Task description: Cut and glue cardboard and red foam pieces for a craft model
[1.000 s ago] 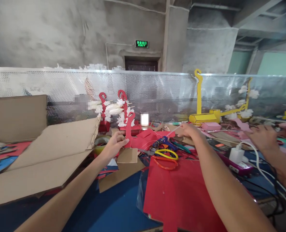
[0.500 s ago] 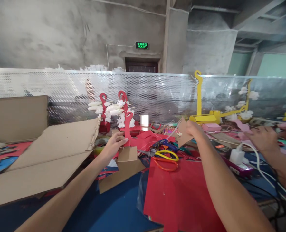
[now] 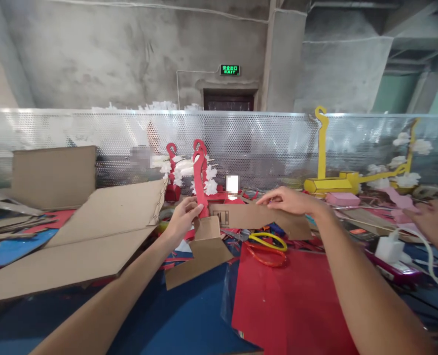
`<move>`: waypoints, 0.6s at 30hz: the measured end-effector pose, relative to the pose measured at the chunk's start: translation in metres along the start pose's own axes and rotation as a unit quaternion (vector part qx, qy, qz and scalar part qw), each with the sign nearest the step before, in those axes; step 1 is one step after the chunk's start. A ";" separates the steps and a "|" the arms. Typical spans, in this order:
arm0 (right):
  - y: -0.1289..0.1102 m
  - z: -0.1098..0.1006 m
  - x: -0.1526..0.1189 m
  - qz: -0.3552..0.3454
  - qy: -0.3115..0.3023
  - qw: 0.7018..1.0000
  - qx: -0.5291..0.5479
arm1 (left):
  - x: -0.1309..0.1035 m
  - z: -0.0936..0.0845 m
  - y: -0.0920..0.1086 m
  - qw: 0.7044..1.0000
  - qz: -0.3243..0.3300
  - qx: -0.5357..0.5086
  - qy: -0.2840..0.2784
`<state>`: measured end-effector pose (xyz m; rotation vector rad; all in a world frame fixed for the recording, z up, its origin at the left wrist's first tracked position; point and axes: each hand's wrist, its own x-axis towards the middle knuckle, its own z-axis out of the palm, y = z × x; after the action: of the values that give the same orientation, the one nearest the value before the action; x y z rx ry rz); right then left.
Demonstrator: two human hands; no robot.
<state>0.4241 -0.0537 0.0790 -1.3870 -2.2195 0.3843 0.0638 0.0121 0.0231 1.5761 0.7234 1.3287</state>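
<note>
My left hand [image 3: 184, 219] pinches the lower end of a red hook-shaped piece [image 3: 200, 180], which stands nearly upright above a small bent piece of cardboard [image 3: 207, 229]. My right hand [image 3: 291, 201] rests at the upper edge of a long brown cardboard strip [image 3: 246, 216] with printed marks at its left end. Its fingers stretch leftward along that edge and look loose rather than closed. Below the strip lie scissors [image 3: 267, 249] with yellow and orange handles. A blue tool is mostly hidden behind the strip.
Large cardboard sheets [image 3: 104, 217] lie at the left. Red sheets [image 3: 278, 301] cover the near right. Red hook stands with white flowers [image 3: 172, 170] and a yellow stand [image 3: 322, 148] are at the back. Another person's hand [image 3: 433, 222] is at the right, near a white plug [image 3: 387, 249].
My right hand has moved left and swung the cardboard from a tilted, raised position to lie lengthwise before the red piece. The red piece stands taller in my left hand. The view has turned slightly left.
</note>
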 end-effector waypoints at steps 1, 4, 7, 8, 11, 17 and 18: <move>-0.002 0.002 0.002 -0.002 -0.011 1.000 -0.010 | 0.001 0.000 0.000 1.000 -0.001 -0.003 -0.005; -0.005 0.006 0.006 -0.007 -0.027 0.999 -0.027 | 0.001 -0.001 -0.002 1.000 0.000 0.009 0.006; -0.009 0.008 0.006 -0.012 -0.036 0.999 -0.038 | 0.001 -0.001 -0.003 1.000 0.011 0.008 0.016; -0.011 0.009 0.006 -0.011 -0.037 0.998 -0.044 | 0.000 -0.001 -0.003 1.000 0.013 0.003 0.013; -0.015 0.012 0.008 -0.009 -0.033 0.998 -0.055 | -0.001 0.002 -0.001 1.000 0.012 -0.011 0.009; -0.024 0.019 0.013 -0.022 -0.022 0.999 -0.017 | -0.004 0.009 0.001 0.999 0.025 -0.017 0.039; -0.025 0.020 0.014 -0.024 -0.022 0.999 -0.010 | -0.005 0.009 0.001 0.999 0.026 -0.023 0.042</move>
<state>0.3892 -0.0523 0.0779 -1.3445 -2.2932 0.3797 0.0716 0.0049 0.0225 1.5188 0.7027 1.4460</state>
